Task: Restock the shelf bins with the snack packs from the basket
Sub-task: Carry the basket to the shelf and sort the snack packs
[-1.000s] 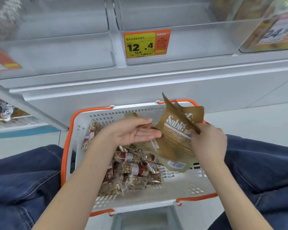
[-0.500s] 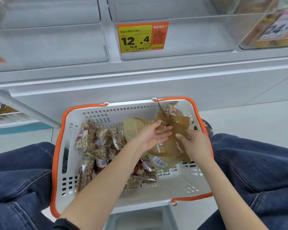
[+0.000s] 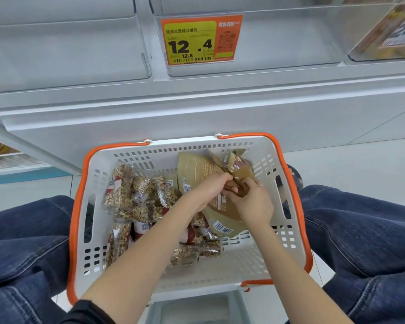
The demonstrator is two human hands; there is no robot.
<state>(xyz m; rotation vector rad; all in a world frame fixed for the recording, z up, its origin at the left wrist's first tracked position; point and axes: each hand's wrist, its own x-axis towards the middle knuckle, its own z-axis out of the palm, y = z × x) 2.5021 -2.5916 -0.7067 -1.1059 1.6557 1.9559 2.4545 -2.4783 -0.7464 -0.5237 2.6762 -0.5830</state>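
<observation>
**Both hands on tan pouches inside the basket, bins above not yet filled**

Shelf unit: grey-white, fills the upper half of the head view. Two clear shelf bins sit on it side by side; left bin, middle bin. Middle bin carries a yellow-and-orange price tag reading 12.4. No snack packs visible in either. A third bin at the far right holds yellowish goods behind its own tag, partly cut off by the frame edge.

Legs in blue jeans flank the basket on both sides.

Basket: white perforated plastic, orange rim, below the shelf front, between the knees.

Contents: a heap of clear-wrapped nut-and-grain snack packs in the left half, some with red-and-white labels. Tan paper pouches in the right rear part, one with a barcode facing up.

Left hand reaches over the heap, its forearm hiding several packs; fingers are curled onto the pouches. Right hand grips the folded brown pouch from the near side. The hands touch each other at the pouch, so the exact pinch is obscured.
</observation>
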